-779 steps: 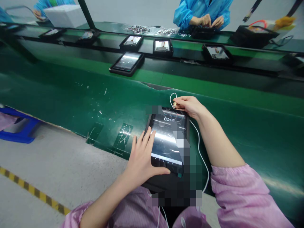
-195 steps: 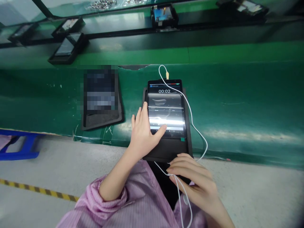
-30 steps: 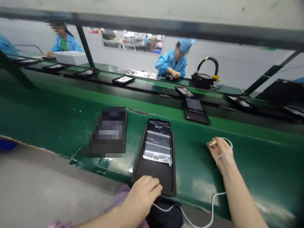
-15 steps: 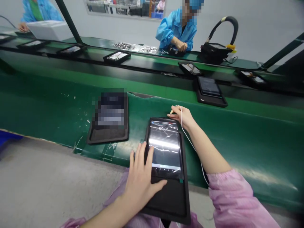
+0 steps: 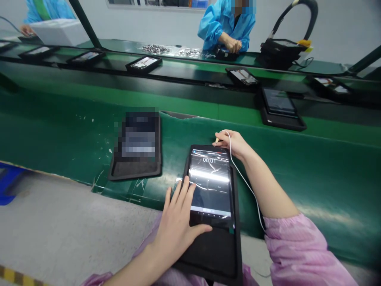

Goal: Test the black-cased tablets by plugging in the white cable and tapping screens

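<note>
A tablet [image 5: 210,186] with a lit screen reading 00:01 under clear film lies in a black foam tray [image 5: 212,250], which overhangs the near bench edge. My left hand [image 5: 178,222] rests with fingers spread over the tablet's lower left side and the tray. At the tablet's top edge, my right hand [image 5: 236,145] pinches a small yellowish plug [image 5: 216,140] on a white cable [image 5: 248,184]. The plug's tip is at or against that edge; whether it is inserted I cannot tell. The cable runs down beside my right forearm.
Left of me another tablet [image 5: 138,133], its screen blurred, sits in a black tray [image 5: 135,170] on the green bench [image 5: 297,174]. A further tablet [image 5: 278,101] lies beyond my right hand. Opened devices [image 5: 145,62] line the far belt. A co-worker in blue [image 5: 226,29] works across it.
The view has shifted slightly, so items at the right appear farther right. My tablet and both hands keep nearly the same arrangement, the right hand still pinching the plug at the top edge.
</note>
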`<move>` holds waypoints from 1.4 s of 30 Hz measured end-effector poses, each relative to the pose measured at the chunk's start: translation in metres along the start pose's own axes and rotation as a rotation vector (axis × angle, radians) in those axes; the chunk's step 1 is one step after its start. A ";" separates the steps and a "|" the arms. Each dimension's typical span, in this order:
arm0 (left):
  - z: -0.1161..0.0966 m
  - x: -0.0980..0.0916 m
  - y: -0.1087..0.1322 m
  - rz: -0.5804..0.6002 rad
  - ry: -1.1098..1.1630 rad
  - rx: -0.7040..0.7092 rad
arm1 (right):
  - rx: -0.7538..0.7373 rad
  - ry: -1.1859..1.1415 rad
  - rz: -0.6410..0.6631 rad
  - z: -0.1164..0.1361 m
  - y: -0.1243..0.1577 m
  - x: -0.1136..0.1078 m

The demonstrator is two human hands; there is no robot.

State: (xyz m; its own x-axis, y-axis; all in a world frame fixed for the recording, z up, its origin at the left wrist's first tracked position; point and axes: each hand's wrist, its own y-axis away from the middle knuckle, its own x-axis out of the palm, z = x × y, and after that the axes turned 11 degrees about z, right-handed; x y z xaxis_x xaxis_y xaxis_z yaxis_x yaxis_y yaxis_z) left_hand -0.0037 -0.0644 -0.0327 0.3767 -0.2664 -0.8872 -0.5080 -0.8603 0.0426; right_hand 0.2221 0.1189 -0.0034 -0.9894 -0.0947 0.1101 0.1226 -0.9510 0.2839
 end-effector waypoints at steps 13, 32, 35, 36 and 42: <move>0.001 0.001 0.001 0.009 0.023 -0.003 | 0.003 0.028 0.036 0.000 -0.001 -0.004; 0.002 0.003 0.001 0.020 0.040 -0.015 | -0.005 0.030 -0.013 0.000 0.000 0.006; 0.000 0.002 0.001 0.017 0.027 -0.013 | -0.026 0.063 0.026 0.001 0.001 0.007; 0.000 0.002 0.001 0.018 0.022 -0.016 | -0.030 0.075 0.040 0.002 0.001 0.007; -0.002 0.000 0.001 0.020 0.030 -0.024 | 0.015 0.120 0.090 0.004 0.002 0.006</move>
State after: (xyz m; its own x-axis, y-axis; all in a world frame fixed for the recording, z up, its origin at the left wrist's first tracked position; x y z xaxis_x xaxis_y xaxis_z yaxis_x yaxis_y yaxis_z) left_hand -0.0030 -0.0659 -0.0321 0.3898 -0.2963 -0.8719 -0.4968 -0.8649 0.0718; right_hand 0.2162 0.1180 0.0017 -0.9763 -0.2152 0.0212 0.2119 -0.9326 0.2920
